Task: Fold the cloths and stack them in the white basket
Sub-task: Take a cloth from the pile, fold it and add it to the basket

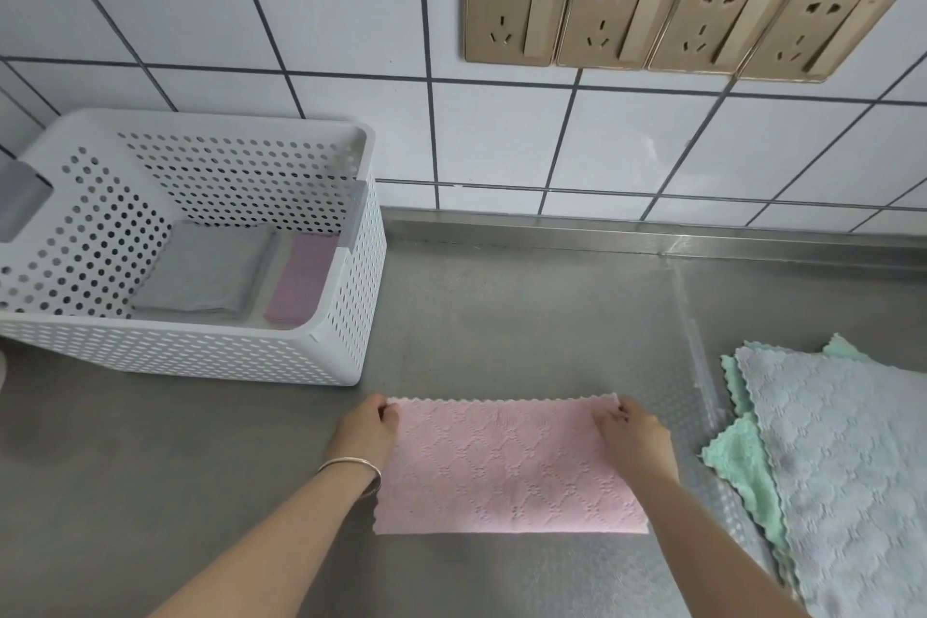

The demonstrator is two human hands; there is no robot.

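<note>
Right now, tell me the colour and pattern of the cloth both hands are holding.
The cloth is pale pink with an embossed diamond lattice and a scalloped edge, seen in the head view.

Steel counter: basket, cloths.

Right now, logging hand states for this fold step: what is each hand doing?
Left hand: pinches the far left corner of the pink cloth.
Right hand: pinches the cloth's far right corner.

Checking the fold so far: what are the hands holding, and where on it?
The pink cloth: left hand pinches its far left corner, right hand its far right corner.
</note>
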